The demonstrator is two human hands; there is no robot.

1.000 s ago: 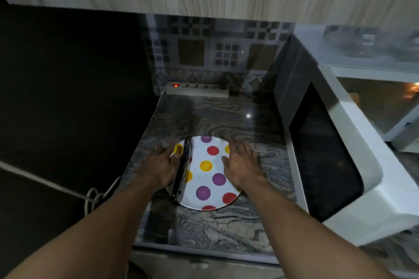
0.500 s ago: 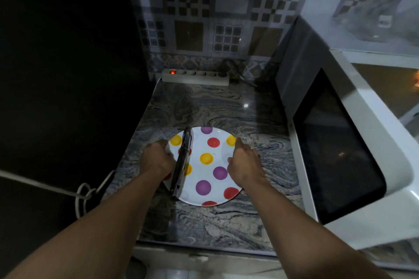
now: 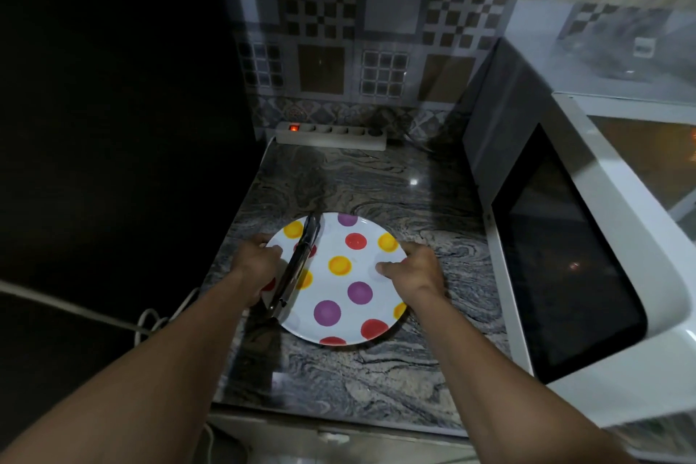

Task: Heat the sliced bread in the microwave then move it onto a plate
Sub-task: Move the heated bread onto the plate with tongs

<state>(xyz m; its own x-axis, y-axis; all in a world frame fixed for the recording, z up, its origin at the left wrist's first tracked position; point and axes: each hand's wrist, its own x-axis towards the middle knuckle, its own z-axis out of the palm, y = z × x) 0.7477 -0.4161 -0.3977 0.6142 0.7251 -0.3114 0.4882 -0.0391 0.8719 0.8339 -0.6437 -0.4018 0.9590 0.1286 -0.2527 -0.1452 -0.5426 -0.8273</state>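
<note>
A white plate (image 3: pixel 350 249) with red, yellow and purple dots sits on the marbled counter, and no bread lies on it. Metal tongs (image 3: pixel 295 267) lie across its left part. My left hand (image 3: pixel 256 264) grips the plate's left rim, thumb on top. Opposite it, my right hand (image 3: pixel 414 269) grips the right rim the same way. The white microwave (image 3: pixel 602 275) stands at the right with its dark door shut. No bread is in view.
A white power strip (image 3: pixel 331 135) with a lit red switch lies at the back against the patterned tiles. A dark panel fills the left side, with a pale cable (image 3: pixel 150 320) coiled at its foot. The counter's front edge (image 3: pixel 339 414) is near me.
Both hands went from lying flat at the plate's sides to gripping its rims with thumbs on top. The plate looks slightly larger and nearer now.
</note>
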